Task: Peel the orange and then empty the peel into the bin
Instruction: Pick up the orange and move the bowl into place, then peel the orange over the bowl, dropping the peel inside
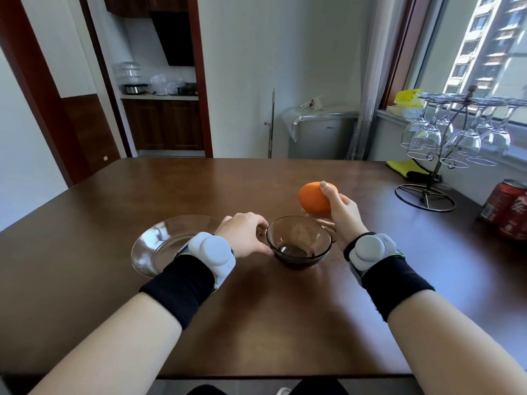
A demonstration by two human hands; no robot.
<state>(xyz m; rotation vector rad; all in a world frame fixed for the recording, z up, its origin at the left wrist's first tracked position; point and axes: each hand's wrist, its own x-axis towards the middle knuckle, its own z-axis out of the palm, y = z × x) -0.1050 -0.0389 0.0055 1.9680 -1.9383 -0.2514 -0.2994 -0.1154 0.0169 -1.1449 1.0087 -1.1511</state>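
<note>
The unpeeled orange was held above the table by the right hand, fingers curled round it. The left hand gripped the rim of the dark glass bowl, probably steadying it for peel. A clear plate lay beside it; no bin was visible.

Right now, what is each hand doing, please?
Left hand: grips the handle of the dark glass bowl.
Right hand: holds the orange, still unpeeled.
</note>
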